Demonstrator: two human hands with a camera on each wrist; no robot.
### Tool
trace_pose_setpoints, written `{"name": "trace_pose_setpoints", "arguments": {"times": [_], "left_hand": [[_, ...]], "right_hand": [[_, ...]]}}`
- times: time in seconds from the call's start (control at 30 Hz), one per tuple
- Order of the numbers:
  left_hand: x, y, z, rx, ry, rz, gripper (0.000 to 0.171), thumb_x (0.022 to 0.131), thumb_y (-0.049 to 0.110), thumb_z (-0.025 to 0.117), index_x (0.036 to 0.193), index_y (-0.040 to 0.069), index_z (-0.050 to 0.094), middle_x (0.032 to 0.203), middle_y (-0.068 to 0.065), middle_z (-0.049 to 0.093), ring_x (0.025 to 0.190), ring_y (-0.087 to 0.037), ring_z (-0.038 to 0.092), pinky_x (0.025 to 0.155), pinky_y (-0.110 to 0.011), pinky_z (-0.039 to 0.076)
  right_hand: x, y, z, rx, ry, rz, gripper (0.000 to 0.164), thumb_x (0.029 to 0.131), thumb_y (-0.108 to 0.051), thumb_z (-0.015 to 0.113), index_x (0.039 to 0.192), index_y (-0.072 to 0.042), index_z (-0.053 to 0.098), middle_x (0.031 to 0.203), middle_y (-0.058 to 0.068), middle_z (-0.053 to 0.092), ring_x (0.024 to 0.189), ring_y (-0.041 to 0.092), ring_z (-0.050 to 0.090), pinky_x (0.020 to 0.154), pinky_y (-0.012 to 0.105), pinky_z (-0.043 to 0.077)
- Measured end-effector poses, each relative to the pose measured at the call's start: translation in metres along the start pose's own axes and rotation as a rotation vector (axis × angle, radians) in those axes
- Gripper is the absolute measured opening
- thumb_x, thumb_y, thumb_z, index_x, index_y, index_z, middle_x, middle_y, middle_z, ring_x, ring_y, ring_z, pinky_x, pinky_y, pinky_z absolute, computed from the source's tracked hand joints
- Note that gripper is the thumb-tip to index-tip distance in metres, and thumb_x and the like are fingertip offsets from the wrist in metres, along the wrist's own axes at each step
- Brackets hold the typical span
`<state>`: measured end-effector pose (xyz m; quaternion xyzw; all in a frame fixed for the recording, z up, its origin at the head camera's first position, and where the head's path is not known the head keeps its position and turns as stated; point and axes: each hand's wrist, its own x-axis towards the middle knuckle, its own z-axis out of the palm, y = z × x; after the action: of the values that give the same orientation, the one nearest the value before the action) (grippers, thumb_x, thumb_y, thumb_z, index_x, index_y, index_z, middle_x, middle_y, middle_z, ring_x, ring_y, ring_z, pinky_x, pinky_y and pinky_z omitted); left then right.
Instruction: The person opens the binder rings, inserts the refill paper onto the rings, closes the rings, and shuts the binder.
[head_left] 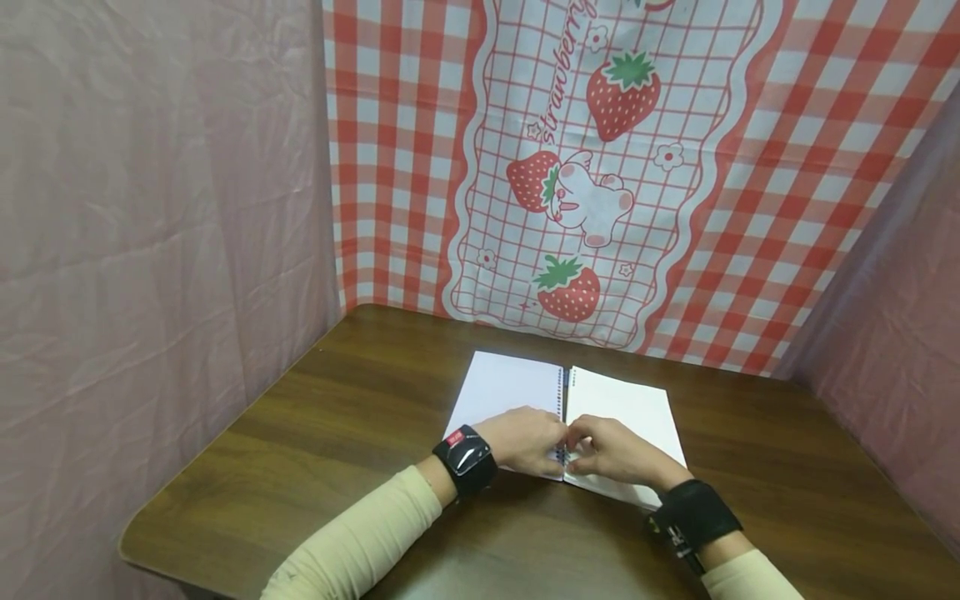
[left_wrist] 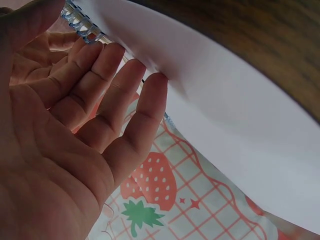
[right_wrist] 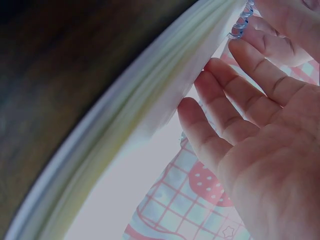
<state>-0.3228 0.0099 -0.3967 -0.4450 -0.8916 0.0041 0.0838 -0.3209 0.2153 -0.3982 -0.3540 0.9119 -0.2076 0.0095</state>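
An open ring-bound notebook lies on the table, its left page [head_left: 513, 385] and right page [head_left: 622, 408] blank white. Clear bluish binding rings [left_wrist: 82, 25] run down the middle between the two stacks. My left hand [head_left: 525, 440] reaches over the lower left page and pinches at the rings, index fingertip beside the lowest ring in the left wrist view. From the other side my right hand [head_left: 618, 450], index finger bent, pinches at the same rings [right_wrist: 240, 25] with thumb and index finger. The other fingertips of both hands rest at the paper along the spine.
The notebook lies on a brown wooden table [head_left: 360, 400]. A red checked cloth with strawberries [head_left: 566, 292] hangs behind the table, and pink curtains [head_left: 172, 208] hang at the sides. Both wrists wear black bands [head_left: 467, 460].
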Motion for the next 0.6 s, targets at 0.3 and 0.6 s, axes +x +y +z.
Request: {"name": "trace_pose_setpoints", "arguments": {"times": [0.3, 0.6], "left_hand": [[-0.0008, -0.0023, 0.0000, -0.023, -0.006, -0.001, 0.031, 0.089, 0.044, 0.073, 0.103, 0.017, 0.069, 0.090, 0.007, 0.066, 0.075, -0.005, 0.056, 0.068, -0.021, 0.048], [0.0015, -0.0032, 0.0009, -0.018, -0.037, -0.032, 0.033, 0.089, 0.046, 0.074, 0.106, 0.018, 0.068, 0.095, 0.006, 0.067, 0.079, -0.006, 0.059, 0.072, -0.024, 0.052]], "right_hand": [[0.0016, 0.0016, 0.0002, 0.010, -0.004, 0.007, 0.028, 0.080, -0.019, 0.084, 0.103, -0.012, 0.069, 0.099, -0.002, 0.070, 0.097, 0.019, 0.066, 0.081, 0.030, 0.054], [0.0001, 0.0052, -0.0017, 0.056, -0.014, 0.002, 0.025, 0.083, -0.019, 0.083, 0.104, -0.011, 0.071, 0.103, -0.001, 0.073, 0.101, 0.020, 0.068, 0.086, 0.032, 0.056]]}}
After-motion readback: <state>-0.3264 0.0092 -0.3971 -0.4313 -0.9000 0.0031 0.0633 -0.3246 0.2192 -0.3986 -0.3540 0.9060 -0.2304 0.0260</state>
